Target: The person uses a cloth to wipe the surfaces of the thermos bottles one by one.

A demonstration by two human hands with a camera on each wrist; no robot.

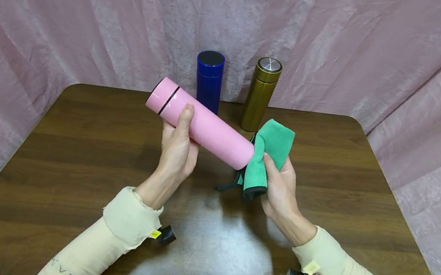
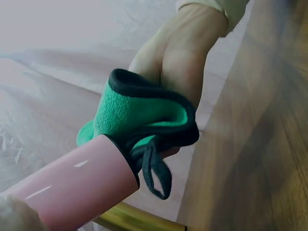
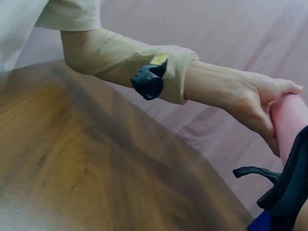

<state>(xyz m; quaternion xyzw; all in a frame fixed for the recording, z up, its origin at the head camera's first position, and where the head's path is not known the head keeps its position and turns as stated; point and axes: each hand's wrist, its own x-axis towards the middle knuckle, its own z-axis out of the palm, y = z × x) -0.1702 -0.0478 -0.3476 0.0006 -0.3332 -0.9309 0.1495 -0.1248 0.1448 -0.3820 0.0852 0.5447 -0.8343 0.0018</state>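
My left hand (image 1: 177,155) grips a pink thermos bottle (image 1: 214,132) near its capped end, thumb lying along the top side. Tilted above the table, the bottle has its cap at upper left and its base at lower right. In my right hand (image 1: 283,186) is a bunched green cloth (image 1: 277,140) with black edging, pinched under the thumb. The cloth meets the bottle's base end. A black hanging loop (image 2: 161,178) dangles from the cloth in the left wrist view. Most of my right fingers are hidden behind the cloth.
Upright at the back of the wooden table (image 1: 78,147) stand a blue thermos bottle (image 1: 209,83) with a dark lid and a gold thermos bottle (image 1: 260,99) with a silver-topped lid. A pink curtain (image 1: 135,21) hangs behind the table and at its sides.
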